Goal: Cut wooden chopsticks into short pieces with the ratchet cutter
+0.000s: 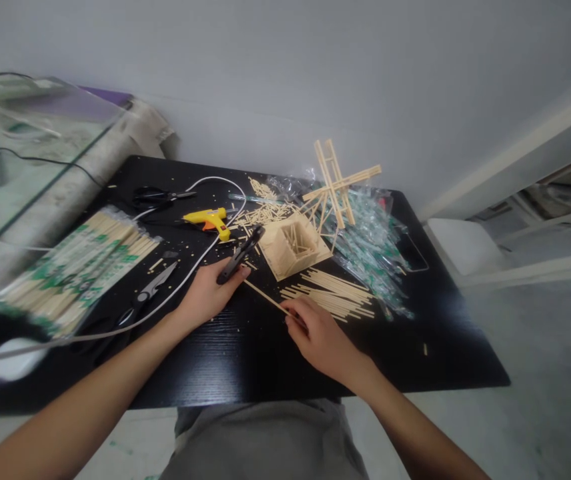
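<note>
My left hand (pixel 206 292) is closed around a black utility knife (pixel 238 257), which points up toward the back of the table. A thin wooden chopstick (pixel 268 295) runs from my left fingertips to my right hand (pixel 321 340), whose thumb and fingers pinch its near end. Just beyond my hands sits a small wooden box (pixel 285 250) on a flat base, with short sticks inside. Several loose chopsticks (pixel 333 297) lie beside it, behind my right hand. A windmill-like frame of glued sticks (pixel 338 187) rises behind the box.
A yellow glue gun (pixel 209 220) with a white cord lies left of the box. Scissors (pixel 155 283) and another black-handled pair (pixel 163 196) lie nearby. Packed chopsticks (pixel 80 267) are at the left, clear wrappers (pixel 370 233) at the right. Cut stick pieces (pixel 265 208) are piled behind.
</note>
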Available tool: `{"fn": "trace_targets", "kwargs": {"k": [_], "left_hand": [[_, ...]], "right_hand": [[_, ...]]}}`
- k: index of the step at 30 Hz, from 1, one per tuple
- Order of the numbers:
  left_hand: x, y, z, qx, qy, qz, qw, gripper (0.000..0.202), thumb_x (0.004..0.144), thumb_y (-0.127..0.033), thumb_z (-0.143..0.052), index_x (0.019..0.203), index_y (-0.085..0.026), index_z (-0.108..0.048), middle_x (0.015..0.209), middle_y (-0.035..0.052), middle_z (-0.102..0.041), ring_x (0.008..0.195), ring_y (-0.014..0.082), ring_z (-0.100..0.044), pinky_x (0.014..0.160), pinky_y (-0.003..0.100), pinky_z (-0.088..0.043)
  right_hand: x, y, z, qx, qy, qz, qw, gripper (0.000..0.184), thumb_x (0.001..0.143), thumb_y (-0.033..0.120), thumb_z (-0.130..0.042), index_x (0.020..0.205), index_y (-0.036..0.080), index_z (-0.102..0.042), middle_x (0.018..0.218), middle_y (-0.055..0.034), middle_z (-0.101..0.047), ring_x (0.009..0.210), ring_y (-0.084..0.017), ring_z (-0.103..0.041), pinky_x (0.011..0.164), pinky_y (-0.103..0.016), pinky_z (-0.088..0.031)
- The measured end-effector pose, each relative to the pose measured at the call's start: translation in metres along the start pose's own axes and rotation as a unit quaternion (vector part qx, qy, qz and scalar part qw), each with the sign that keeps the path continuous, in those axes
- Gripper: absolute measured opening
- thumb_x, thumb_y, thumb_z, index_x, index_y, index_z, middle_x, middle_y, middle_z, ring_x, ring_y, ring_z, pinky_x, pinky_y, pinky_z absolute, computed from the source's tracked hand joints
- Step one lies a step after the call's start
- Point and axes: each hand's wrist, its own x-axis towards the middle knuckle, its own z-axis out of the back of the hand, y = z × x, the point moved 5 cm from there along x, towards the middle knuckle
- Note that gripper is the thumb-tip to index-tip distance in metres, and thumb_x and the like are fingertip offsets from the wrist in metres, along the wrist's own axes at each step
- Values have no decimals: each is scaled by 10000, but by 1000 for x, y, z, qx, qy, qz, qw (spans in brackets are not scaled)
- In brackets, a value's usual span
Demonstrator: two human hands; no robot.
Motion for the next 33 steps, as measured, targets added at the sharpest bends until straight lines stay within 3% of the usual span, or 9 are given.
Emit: {"fn": "trace_targets", "kwargs": {"k": [5,9,12,16,20,23,26,30,33], "left_hand": [[-10,-6,-16,-54,53,-23,997,364,908,-523,-636,789,-180,-648,696,-22,-583,671,149,-517,640,260,-418],[-16,-11,-22,-77,89,-51,992,325,940,-483,-620,846,-176,-672,742,-15,-628,706,149,-550,671,260,-436],[-15,-10,-14,-74,59,-46,994,337,942,-489,-623,843,-170,-668,738,-15,-617,697,144,-540,664,261,-430],[-12,-9,-2,-56,11,-35,998,364,968,-506,-579,853,-168,-650,702,-26,-562,652,135,-501,634,264,-406],[-14,-13,2,3,-15,-62,998,271,970,-430,-593,1067,-181,-634,762,-32,-616,669,140,-537,663,263,-427],[-15,-17,0,45,-12,-91,995,250,964,-361,-597,1142,-187,-618,900,1,-697,764,159,-620,740,272,-467],[-16,-17,-3,81,-6,-114,990,232,950,-321,-603,1131,-180,-637,970,33,-726,810,177,-654,766,285,-485],[-17,-15,-8,100,11,-131,986,220,933,-281,-613,1121,-172,-651,948,43,-738,813,190,-676,761,293,-496],[-17,-15,-10,108,15,-134,985,226,926,-273,-621,1122,-166,-654,953,51,-739,821,196,-681,759,297,-493]], "right_hand": [[18,9,-1,50,27,2,998,115,1012,183,-582,1057,198,-687,979,-68,-742,905,-221,-685,827,-338,-502],[37,17,0,94,59,8,994,177,1012,226,-608,1155,206,-711,880,-32,-752,769,-190,-681,743,-300,-487],[46,18,6,117,66,20,991,212,1034,262,-575,1164,208,-734,836,-19,-751,708,-172,-672,719,-286,-497],[55,14,18,123,29,43,991,263,1042,277,-560,1221,232,-748,1053,-43,-802,847,-188,-723,800,-304,-541],[59,12,24,143,-22,76,987,294,1045,291,-550,1246,216,-751,1139,-63,-800,918,-203,-743,827,-311,-563],[57,8,22,157,-50,78,983,296,1051,284,-531,1240,193,-739,962,-56,-786,803,-174,-714,759,-281,-551],[53,-1,16,190,-50,45,979,278,1056,323,-528,1209,181,-712,727,2,-662,597,-122,-591,595,-236,-479],[50,-7,12,278,-43,12,959,276,1036,425,-570,1111,188,-689,737,13,-625,544,-94,-520,510,-219,-408],[50,-5,14,314,-66,-2,947,319,995,494,-623,1072,189,-674,739,10,-628,573,-103,-547,517,-222,-421]]}}
